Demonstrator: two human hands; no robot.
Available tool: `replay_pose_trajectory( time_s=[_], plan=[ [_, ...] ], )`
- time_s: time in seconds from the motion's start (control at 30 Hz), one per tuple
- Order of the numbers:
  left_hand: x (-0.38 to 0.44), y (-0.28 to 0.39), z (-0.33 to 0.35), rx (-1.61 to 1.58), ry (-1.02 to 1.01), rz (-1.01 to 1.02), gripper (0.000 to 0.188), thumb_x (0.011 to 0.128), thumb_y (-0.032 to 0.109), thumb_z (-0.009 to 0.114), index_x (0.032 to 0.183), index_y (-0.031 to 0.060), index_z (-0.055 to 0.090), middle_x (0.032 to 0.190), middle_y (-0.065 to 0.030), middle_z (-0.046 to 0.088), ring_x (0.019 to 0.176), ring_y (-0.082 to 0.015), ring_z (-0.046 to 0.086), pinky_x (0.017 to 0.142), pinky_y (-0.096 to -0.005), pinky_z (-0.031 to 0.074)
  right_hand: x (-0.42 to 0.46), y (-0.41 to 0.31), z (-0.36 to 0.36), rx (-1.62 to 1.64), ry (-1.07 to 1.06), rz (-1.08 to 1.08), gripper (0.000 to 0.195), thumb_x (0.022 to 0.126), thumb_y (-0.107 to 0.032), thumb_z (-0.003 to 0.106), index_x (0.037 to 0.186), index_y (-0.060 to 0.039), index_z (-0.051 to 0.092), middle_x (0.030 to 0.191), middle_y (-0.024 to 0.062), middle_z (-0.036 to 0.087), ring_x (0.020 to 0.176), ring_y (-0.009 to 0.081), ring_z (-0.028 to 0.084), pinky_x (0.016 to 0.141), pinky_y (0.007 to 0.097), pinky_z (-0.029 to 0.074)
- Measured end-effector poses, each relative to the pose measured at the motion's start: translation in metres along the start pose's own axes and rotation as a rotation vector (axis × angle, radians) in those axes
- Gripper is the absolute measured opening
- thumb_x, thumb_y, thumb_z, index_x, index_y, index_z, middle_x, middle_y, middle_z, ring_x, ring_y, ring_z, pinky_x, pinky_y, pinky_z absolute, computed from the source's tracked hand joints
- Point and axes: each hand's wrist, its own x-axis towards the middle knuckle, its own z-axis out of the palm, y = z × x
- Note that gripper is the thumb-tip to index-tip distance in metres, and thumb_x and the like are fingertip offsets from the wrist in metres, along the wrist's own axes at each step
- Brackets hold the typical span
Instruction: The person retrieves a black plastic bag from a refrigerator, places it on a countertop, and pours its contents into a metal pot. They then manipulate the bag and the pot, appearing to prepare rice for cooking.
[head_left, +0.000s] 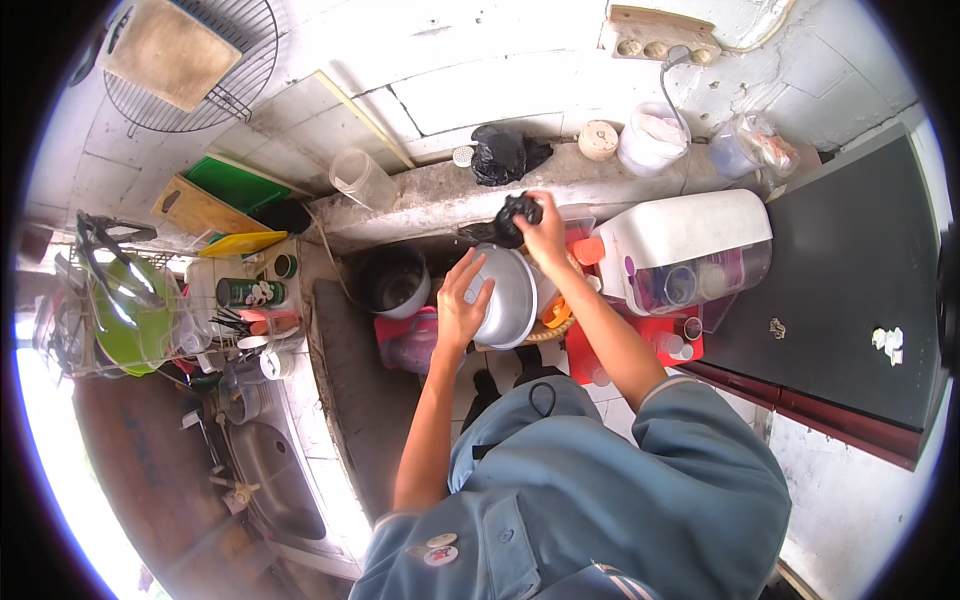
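My right hand (541, 231) grips a crumpled black plastic bag (511, 222) in front of the concrete ledge. Below the bag sits a grey metal bowl (504, 300), apparently upturned, over a woven basket (564, 330) that is mostly hidden. My left hand (461, 304) is at the bowl's left side with its fingers apart and nothing in them; whether it touches the bowl I cannot tell. An orange plastic item (556, 312) shows beside the bowl's right rim. A second black plastic bag (498, 156) lies on the ledge (442, 184).
A dark pot (391, 281) stands left of the bowl. On the right are a white-lidded container (686, 247), a red tray (645, 334) with cups and a black-topped cabinet (832, 300). The ledge holds a clear jar (364, 180) and a white bucket (651, 142). A sink (274, 472) lies lower left.
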Motion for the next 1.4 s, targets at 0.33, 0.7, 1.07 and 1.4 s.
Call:
replay_pose_trajectory(
  time_s=[0.33, 0.7, 1.07, 1.4],
  plan=[
    [-0.04, -0.008, 0.003, -0.022, 0.031, -0.266, 0.026, 0.085, 0.013, 0.068, 0.111, 0.0072, 0.068, 0.124, -0.0121, 0.061, 0.109, -0.0299, 0.056, 0.081, -0.038, 0.049, 0.18, 0.044, -0.017, -0.453, 0.529, -0.327, 0.041, 0.069, 0.004, 0.076, 0.102, -0.0032, 0.051, 0.098, 0.0202, 0.051, 0.101, 0.0404, 0.052, 0.087, 0.0466, 0.045],
    [-0.061, -0.017, -0.016, 0.008, 0.102, -0.409, 0.021, 0.088, 0.013, 0.065, 0.107, 0.0071, 0.069, 0.116, -0.0098, 0.063, 0.105, -0.0286, 0.058, 0.078, -0.0377, 0.051, 0.202, 0.071, 0.037, -0.491, 0.08, 0.028, 0.037, 0.078, -0.016, 0.06, 0.106, 0.0072, 0.066, 0.105, 0.0293, 0.066, 0.104, 0.0458, 0.061, 0.095, 0.0486, 0.047],
    [-0.089, -0.018, -0.017, -0.089, 0.095, -0.514, 0.02, 0.09, 0.013, 0.062, 0.108, 0.0039, 0.067, 0.104, -0.0112, 0.065, 0.091, -0.0258, 0.063, 0.074, -0.0357, 0.052, 0.204, 0.058, 0.003, -0.989, -0.045, -0.511, 0.025, 0.074, 0.001, 0.067, 0.099, -0.0007, 0.067, 0.096, 0.0224, 0.068, 0.094, 0.0375, 0.065, 0.08, 0.0462, 0.053],
    [-0.101, -0.02, -0.02, -0.095, 0.123, -0.551, 0.021, 0.091, 0.013, 0.062, 0.107, 0.0026, 0.067, 0.099, -0.013, 0.065, 0.085, -0.0242, 0.064, 0.074, -0.0358, 0.053, 0.205, 0.075, 0.018, -0.977, -0.481, -0.096, 0.035, 0.091, -0.026, 0.049, 0.116, -0.0065, 0.061, 0.114, 0.0292, 0.062, 0.109, 0.0471, 0.058, 0.092, 0.0531, 0.047]
  ],
)
